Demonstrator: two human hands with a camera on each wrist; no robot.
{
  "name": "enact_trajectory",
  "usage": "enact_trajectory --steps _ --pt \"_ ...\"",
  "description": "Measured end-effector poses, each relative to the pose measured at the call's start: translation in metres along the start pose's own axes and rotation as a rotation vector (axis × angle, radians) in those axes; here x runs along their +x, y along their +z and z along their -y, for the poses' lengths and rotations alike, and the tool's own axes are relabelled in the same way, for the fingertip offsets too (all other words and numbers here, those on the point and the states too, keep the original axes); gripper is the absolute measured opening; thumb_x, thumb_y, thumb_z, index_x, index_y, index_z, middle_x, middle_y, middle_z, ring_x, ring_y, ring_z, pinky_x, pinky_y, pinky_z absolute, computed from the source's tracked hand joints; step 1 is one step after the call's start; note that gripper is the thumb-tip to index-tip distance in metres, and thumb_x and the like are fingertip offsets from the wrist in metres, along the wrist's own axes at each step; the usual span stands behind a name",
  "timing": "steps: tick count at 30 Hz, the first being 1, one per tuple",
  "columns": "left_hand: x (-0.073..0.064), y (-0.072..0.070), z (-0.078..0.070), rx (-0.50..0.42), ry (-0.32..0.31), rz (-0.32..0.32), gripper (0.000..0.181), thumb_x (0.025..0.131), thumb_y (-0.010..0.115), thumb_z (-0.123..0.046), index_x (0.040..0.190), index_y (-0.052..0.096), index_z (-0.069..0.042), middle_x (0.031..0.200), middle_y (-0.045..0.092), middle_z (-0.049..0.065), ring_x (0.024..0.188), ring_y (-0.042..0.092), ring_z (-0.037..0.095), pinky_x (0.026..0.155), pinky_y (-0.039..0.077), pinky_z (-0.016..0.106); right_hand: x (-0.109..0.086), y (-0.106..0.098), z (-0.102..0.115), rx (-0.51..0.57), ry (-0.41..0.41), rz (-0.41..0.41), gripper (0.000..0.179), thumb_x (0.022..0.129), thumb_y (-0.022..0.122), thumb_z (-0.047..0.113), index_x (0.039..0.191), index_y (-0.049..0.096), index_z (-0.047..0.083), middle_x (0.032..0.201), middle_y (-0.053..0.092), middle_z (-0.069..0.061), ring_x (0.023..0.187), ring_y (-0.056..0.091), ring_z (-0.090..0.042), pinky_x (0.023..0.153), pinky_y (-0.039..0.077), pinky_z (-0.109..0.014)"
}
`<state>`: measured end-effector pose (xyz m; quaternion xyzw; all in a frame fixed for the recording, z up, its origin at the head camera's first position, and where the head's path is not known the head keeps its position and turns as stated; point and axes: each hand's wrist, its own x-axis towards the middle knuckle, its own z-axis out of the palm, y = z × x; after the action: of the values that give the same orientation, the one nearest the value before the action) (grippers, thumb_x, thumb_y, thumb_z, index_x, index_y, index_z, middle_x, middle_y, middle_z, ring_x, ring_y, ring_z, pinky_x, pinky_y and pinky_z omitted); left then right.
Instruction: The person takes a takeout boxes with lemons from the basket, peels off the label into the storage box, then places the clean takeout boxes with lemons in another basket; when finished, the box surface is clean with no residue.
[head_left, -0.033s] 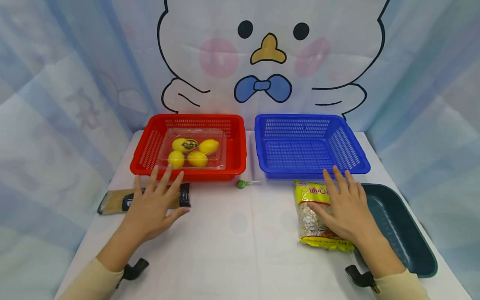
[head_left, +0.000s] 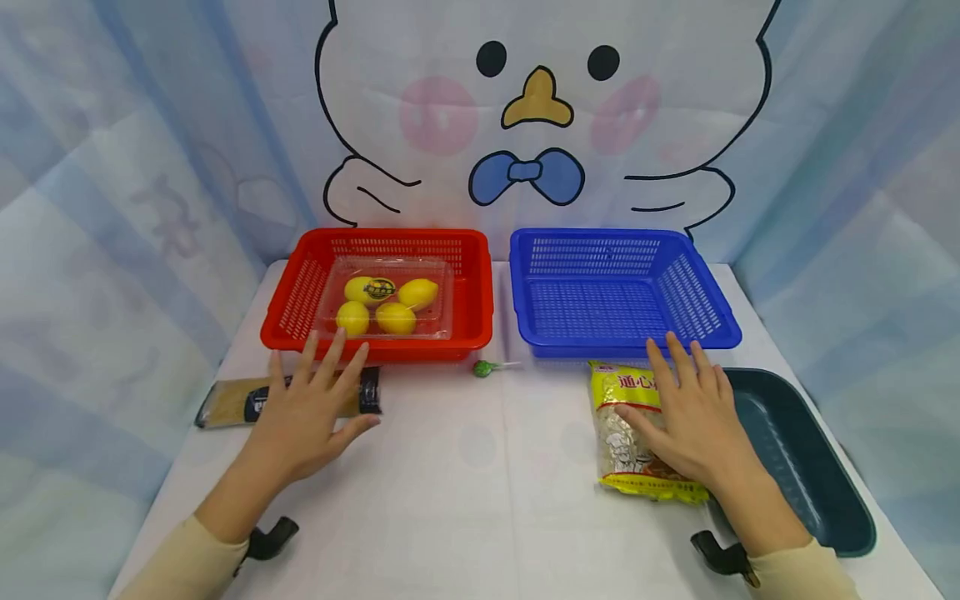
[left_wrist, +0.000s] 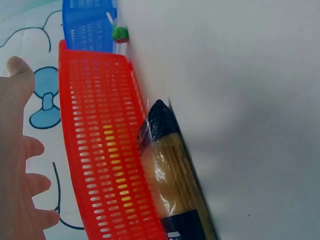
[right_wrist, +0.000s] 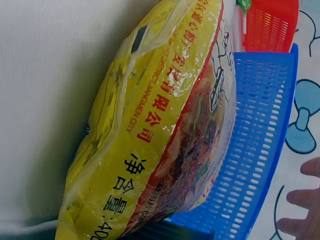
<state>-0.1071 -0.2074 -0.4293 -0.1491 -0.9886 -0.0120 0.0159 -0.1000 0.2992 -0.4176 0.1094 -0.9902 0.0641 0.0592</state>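
My left hand [head_left: 303,421], fingers spread, hovers over a clear packet of spaghetti [head_left: 225,402] with black ends and holds nothing. The left wrist view shows the spaghetti packet [left_wrist: 172,175] lying along the red basket's side. With fingers spread, my right hand [head_left: 693,421] is above a yellow food bag [head_left: 626,446] with red lettering, partly covering it. That yellow bag [right_wrist: 150,120] fills much of the right wrist view. Just right of it, partly behind my right wrist, sits a dark green tray [head_left: 795,458].
A red basket [head_left: 480,333] at the back left holds a clear box of yellow lemons [head_left: 395,318]. Beside it stands a blue basket [head_left: 592,304]. Between their front edges lies a green lollipop [head_left: 483,367]. A printed curtain [head_left: 540,200] hangs behind the white table [head_left: 450,517].
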Motion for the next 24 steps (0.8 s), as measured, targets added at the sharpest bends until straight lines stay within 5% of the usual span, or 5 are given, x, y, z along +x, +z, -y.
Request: enact_trajectory --steps 8,17,24 --pt "-0.004 0.007 0.000 -0.005 0.011 -0.034 0.105 0.091 0.066 -0.071 0.171 0.017 -0.024 0.179 0.003 0.014 0.162 0.001 0.048 0.123 -0.003 0.080 0.000 0.002 -0.001 -0.002 -0.014 -0.023 0.101 0.099 0.055 0.069 0.171 0.013 0.011 0.176 0.009 -0.023 0.161 0.005 -0.051 0.123 0.012 -0.079" --pt "-0.007 0.005 0.003 -0.028 -0.033 0.003 0.107 0.091 0.067 -0.069 0.172 0.014 -0.024 0.178 0.001 0.017 0.163 -0.010 0.045 0.121 -0.017 0.075 -0.001 -0.003 -0.001 -0.007 -0.013 -0.021 0.101 0.100 0.055 0.069 0.171 0.014 0.011 0.175 0.014 -0.025 0.161 0.008 -0.051 0.124 0.013 -0.078" --pt "0.002 0.000 0.017 -0.132 -0.079 -0.127 0.096 0.095 0.075 -0.049 0.170 0.024 -0.017 0.174 0.018 0.026 0.158 0.015 0.053 0.119 0.015 0.083 0.001 -0.009 -0.003 -0.011 -0.019 -0.046 0.099 0.100 0.057 0.067 0.170 0.016 0.009 0.175 0.015 -0.026 0.160 0.010 -0.052 0.126 0.011 -0.076"
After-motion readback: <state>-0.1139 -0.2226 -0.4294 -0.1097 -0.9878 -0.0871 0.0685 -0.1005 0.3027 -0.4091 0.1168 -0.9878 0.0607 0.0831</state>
